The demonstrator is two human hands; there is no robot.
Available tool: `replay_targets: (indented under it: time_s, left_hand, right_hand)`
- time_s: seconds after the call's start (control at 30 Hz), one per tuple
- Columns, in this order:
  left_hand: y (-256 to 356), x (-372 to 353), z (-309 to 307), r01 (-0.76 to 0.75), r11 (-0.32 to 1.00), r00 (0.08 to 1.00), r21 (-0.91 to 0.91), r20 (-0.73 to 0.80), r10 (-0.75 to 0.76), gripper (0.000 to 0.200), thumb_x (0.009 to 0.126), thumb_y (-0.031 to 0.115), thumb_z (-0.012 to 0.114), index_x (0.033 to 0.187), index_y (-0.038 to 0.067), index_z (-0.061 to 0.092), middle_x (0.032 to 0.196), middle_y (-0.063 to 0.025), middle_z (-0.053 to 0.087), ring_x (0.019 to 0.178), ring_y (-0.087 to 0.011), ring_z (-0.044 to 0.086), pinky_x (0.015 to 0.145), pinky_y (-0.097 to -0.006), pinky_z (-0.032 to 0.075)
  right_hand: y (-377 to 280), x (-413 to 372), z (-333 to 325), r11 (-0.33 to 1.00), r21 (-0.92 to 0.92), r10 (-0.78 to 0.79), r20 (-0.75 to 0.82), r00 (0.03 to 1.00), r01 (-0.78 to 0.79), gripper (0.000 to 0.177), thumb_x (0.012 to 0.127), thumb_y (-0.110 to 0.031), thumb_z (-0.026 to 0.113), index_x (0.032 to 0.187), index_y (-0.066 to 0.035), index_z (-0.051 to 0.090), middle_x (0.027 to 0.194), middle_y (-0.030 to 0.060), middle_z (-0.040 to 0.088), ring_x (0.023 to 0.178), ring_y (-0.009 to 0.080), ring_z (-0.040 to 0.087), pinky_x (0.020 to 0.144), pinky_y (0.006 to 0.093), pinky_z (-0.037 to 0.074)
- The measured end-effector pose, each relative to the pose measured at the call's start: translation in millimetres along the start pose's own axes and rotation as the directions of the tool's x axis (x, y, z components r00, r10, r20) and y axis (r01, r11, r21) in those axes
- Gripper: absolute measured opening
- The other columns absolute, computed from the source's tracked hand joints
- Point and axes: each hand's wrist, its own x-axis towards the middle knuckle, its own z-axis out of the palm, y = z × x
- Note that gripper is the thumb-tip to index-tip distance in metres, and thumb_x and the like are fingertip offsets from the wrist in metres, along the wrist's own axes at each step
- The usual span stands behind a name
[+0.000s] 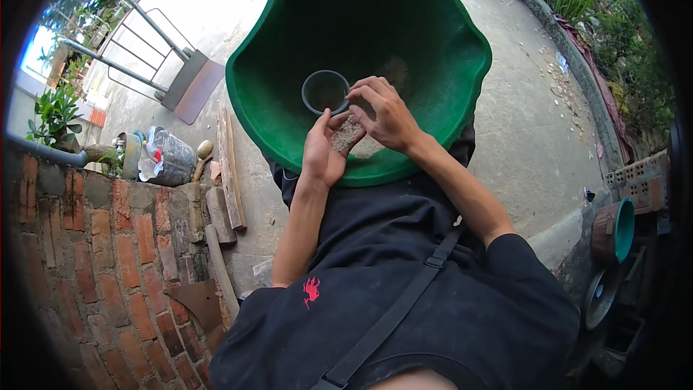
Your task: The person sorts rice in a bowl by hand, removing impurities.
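Wide concrete (534, 97) beyond tub rim (251, 31), left hand (325, 153) cupping grains (347, 134), right hand (388, 117), grip unclear

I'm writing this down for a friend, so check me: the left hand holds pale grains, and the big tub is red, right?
Not quite: the tub is green, as the head view shows. The left hand does hold pale grains.
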Motion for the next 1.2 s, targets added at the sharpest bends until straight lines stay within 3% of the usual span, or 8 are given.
replay_targets:
  time_s: [0.17, 0.33, 0.53, 0.77, 0.87, 0.93, 1.17, 1.2]
  left_hand:
    - [0.1, 0.1, 2.5, 0.042, 0.999, 0.998, 0.032, -0.043, -0.041, 0.049, 0.105, 0.035, 0.032, 0.115, -0.003, 0.060, 0.110, -0.0131, 0.067, 0.102, -0.0218, 0.064, 0.089, -0.0359, 0.052]
    - [2.5, -3.2, 5.5, 0.047, 0.998, 0.997, 0.032, -0.057, -0.045, 0.047, 0.105, 0.036, 0.034, 0.113, -0.002, 0.061, 0.108, -0.0120, 0.068, 0.101, -0.0213, 0.064, 0.088, -0.0353, 0.052]
    - [-1.3, 2.0, -1.0, 0.019, 1.000, 0.999, -0.022, -0.027, -0.019, 0.047, 0.105, 0.033, 0.033, 0.113, -0.003, 0.062, 0.108, -0.0126, 0.068, 0.102, -0.0226, 0.065, 0.094, -0.0372, 0.052]
    - [-0.2, -0.2, 2.1, 0.001, 1.000, 0.999, 0.007, -0.046, 0.000, 0.047, 0.105, 0.032, 0.032, 0.115, -0.003, 0.061, 0.109, -0.0115, 0.068, 0.105, -0.0225, 0.064, 0.099, -0.0379, 0.050]
    - [-1.2, 0.3, 0.3, -0.002, 1.000, 0.999, 0.018, -0.038, 0.003, 0.047, 0.105, 0.033, 0.031, 0.117, -0.002, 0.061, 0.109, -0.0105, 0.068, 0.104, -0.0206, 0.064, 0.095, -0.0361, 0.050]
    - [-2.3, 3.4, -7.1, 0.019, 0.999, 0.999, 0.033, -0.030, -0.018, 0.048, 0.105, 0.034, 0.030, 0.117, -0.001, 0.061, 0.109, -0.0097, 0.068, 0.102, -0.0195, 0.063, 0.092, -0.0345, 0.050]
    - [0.3, -0.5, 1.3, 0.039, 0.998, 0.999, 0.051, -0.039, -0.037, 0.048, 0.105, 0.037, 0.030, 0.118, 0.004, 0.062, 0.104, -0.0052, 0.067, 0.095, -0.0152, 0.060, 0.078, -0.0281, 0.043]
    - [-0.5, 1.1, -2.3, 0.038, 0.998, 0.999, 0.050, -0.039, -0.036, 0.048, 0.105, 0.037, 0.030, 0.118, 0.004, 0.062, 0.104, -0.0052, 0.067, 0.095, -0.0152, 0.060, 0.078, -0.0281, 0.043]
  right_hand:
    - [2.0, -4.7, -0.3, 0.998, 0.059, 0.009, 0.209, 0.978, -0.022, 0.039, 0.078, -0.017, 0.074, 0.111, -0.003, 0.060, 0.117, 0.0136, 0.056, 0.110, 0.0319, 0.053, 0.096, 0.0402, 0.044]
    - [-1.4, -4.5, 1.7, 0.996, 0.068, -0.073, 0.170, 0.983, 0.062, 0.044, 0.076, -0.021, 0.075, 0.113, -0.002, 0.059, 0.115, 0.0136, 0.055, 0.108, 0.0306, 0.051, 0.094, 0.0412, 0.045]
    - [-1.3, 0.8, -2.9, 0.993, 0.117, 0.008, 0.103, 0.995, -0.020, 0.012, 0.083, -0.005, 0.065, 0.094, -0.001, 0.060, 0.100, 0.0118, 0.057, 0.101, 0.0303, 0.054, 0.088, 0.0393, 0.047]
    - [-1.5, -0.7, -3.1, 0.989, 0.138, 0.042, 0.112, 0.993, -0.057, 0.014, 0.082, -0.003, 0.067, 0.094, -0.001, 0.060, 0.102, 0.0114, 0.057, 0.100, 0.0289, 0.056, 0.084, 0.0375, 0.049]
    - [-1.4, -2.5, -2.5, 0.981, 0.157, 0.087, 0.159, 0.983, -0.113, 0.016, 0.080, -0.007, 0.068, 0.094, -0.002, 0.062, 0.102, 0.0108, 0.057, 0.100, 0.0291, 0.056, 0.084, 0.0392, 0.051]
    - [-2.7, -3.1, -4.4, 0.996, 0.074, -0.059, 0.239, 0.969, 0.043, 0.021, 0.077, -0.013, 0.073, 0.094, -0.004, 0.064, 0.104, 0.0084, 0.056, 0.102, 0.0275, 0.055, 0.082, 0.0382, 0.053]
    - [-4.8, -3.1, -5.2, 0.995, 0.095, -0.033, 0.263, 0.964, 0.008, 0.029, 0.072, -0.024, 0.081, 0.091, -0.007, 0.068, 0.108, 0.0069, 0.057, 0.105, 0.0260, 0.054, 0.086, 0.0380, 0.052]
    - [-3.5, -3.5, -3.6, 0.994, 0.088, -0.088, 0.249, 0.965, 0.068, 0.028, 0.072, -0.025, 0.081, 0.090, -0.007, 0.068, 0.108, 0.0072, 0.057, 0.104, 0.0260, 0.054, 0.087, 0.0380, 0.051]
